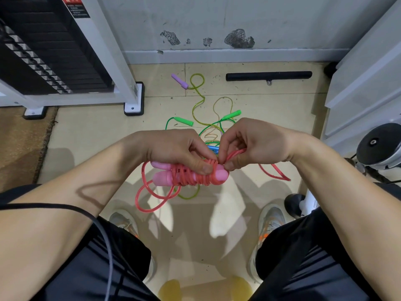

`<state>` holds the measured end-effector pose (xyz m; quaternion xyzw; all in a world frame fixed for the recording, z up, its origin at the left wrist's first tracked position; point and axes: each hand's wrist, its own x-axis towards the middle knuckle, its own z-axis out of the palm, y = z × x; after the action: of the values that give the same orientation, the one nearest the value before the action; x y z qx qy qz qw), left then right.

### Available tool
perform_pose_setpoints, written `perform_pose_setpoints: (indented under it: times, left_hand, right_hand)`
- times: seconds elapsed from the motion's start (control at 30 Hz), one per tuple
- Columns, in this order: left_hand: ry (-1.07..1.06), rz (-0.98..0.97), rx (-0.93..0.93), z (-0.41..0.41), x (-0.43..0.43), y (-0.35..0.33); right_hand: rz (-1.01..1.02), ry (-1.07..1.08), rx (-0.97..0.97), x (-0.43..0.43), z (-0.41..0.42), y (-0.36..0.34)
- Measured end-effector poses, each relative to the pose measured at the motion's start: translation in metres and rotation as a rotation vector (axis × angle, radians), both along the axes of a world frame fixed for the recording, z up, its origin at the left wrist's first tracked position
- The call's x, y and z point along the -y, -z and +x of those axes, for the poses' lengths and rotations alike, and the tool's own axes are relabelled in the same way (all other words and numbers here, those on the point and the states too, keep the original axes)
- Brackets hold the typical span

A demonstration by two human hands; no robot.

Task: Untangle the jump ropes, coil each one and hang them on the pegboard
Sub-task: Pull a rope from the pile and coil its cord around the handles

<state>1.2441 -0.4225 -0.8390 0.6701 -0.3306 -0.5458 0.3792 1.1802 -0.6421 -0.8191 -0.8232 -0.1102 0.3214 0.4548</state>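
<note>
A pink jump rope [186, 175] has its two pink handles side by side with red-pink cord wound round them. My left hand [180, 148] grips this bundle from above, thumb pressed on the windings. My right hand [245, 142] pinches the loose cord just right of the bundle; a free loop hangs below left, and a tail trails right to the floor. On the floor behind lie tangled ropes: a green one [184, 121] with green handles, a yellow-green one [197, 101] with a purple handle [180, 81], and a blue handle [211, 148] partly hidden by my hands.
A white-framed weight stack machine [54, 51] stands at the left, its foot [133, 105] on the tile. A black bar [269, 76] lies by the back wall. White equipment [364, 68] fills the right side. My shoes [123, 222] and knees are below.
</note>
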Motion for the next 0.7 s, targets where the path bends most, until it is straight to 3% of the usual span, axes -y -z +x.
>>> perform_pose_setpoints:
  times: [0.3, 0.43, 0.7]
  left_hand:
    - [-0.078, 0.038, 0.313, -0.004, -0.002, 0.012]
    - [-0.12, 0.141, 0.488, -0.009, 0.002, 0.023]
    - [-0.418, 0.246, 0.773, -0.021, 0.006, 0.047]
  right_hand:
    - [-0.122, 0.263, 0.164, -0.017, -0.002, 0.02]
    - [-0.229, 0.266, 0.233, -0.03, -0.003, 0.03]
    - [-0.374, 0.348, 0.436, -0.043, 0.004, 0.042]
